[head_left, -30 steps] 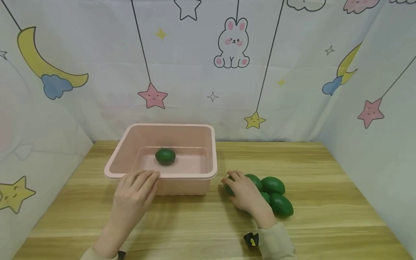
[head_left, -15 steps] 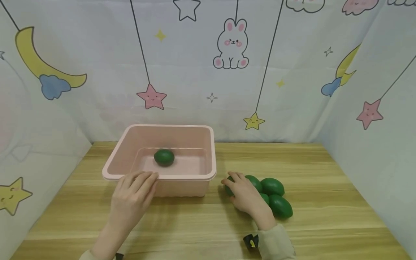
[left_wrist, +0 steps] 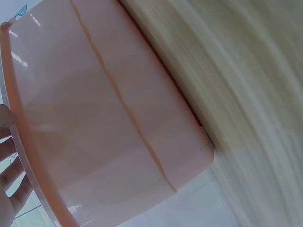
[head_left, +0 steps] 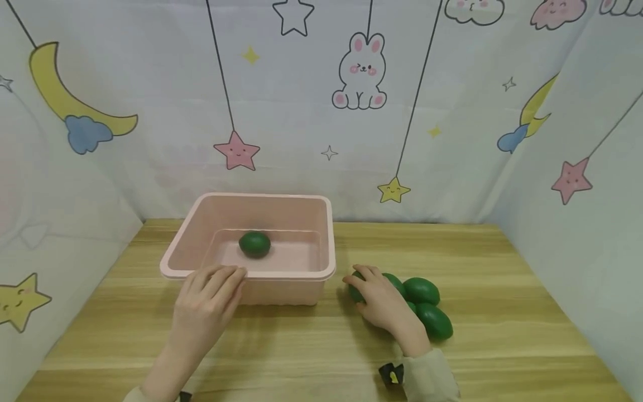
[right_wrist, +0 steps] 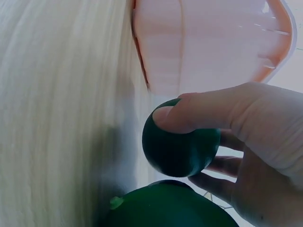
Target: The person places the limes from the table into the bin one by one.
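Note:
My left hand [head_left: 203,304] pinches the near rim of a pink plastic bin [head_left: 288,290]; in the left wrist view its thumb [left_wrist: 5,116] lies on the outer side and the fingers reach over the rim. Inside the bin lies one smooth, dark green, lime-shaped fruit [head_left: 254,244]. To the bin's right, my right hand [head_left: 384,304] holds another green fruit [right_wrist: 177,151] between thumb and fingers, at the left end of a cluster. Several like fruits, one of them a green fruit [head_left: 435,321] at the near right, lie close together; the hand partly hides some.
The bin stands on a wood-grain table [head_left: 301,357] towards its back left. White cloth walls [head_left: 296,100] with printed stars, moons and a rabbit enclose the table behind and at both sides.
Both hands keep their places, the left on the bin's rim and the right on the fruit. Only the head view shifts slightly.

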Demonstrator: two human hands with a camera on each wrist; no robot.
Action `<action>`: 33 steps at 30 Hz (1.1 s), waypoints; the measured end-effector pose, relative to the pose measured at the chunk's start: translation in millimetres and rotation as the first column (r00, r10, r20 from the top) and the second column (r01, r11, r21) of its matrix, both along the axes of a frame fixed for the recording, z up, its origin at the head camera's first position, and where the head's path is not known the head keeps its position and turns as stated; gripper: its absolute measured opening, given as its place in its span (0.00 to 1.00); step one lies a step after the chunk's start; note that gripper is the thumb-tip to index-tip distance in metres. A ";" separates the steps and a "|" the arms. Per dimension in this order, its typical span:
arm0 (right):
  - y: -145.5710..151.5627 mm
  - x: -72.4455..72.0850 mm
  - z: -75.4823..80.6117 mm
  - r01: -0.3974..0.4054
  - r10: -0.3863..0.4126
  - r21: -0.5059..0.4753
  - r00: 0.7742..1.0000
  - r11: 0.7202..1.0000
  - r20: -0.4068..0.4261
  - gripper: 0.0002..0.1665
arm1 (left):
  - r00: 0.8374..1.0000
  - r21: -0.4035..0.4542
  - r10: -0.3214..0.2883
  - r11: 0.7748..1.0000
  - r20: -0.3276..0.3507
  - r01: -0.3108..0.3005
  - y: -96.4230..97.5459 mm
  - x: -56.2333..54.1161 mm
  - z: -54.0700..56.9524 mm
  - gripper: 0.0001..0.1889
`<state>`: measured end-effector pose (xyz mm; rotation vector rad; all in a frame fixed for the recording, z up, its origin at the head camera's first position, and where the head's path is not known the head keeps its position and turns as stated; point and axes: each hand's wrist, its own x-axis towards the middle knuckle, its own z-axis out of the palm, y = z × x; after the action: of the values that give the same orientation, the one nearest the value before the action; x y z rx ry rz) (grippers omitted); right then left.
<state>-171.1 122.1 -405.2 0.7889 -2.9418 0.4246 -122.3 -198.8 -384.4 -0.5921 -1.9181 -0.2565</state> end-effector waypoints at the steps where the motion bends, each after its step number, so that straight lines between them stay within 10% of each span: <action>1: 0.5 0.0 0.0 -0.004 0.004 -0.009 1.000 1.000 -0.005 0.29 | 1.000 -0.002 0.001 1.000 -0.001 -0.001 0.0 0.0 -0.1 0.16; 33: 9.8 0.9 8.4 -0.007 0.005 -0.062 0.999 0.998 -0.039 0.32 | 1.000 0.001 0.002 1.000 0.008 -0.002 -0.3 0.5 -1.1 0.16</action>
<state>-170.2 131.8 -396.8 0.7893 -2.8762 0.4931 -121.7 -199.0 -385.5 -0.5888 -1.9259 -0.2592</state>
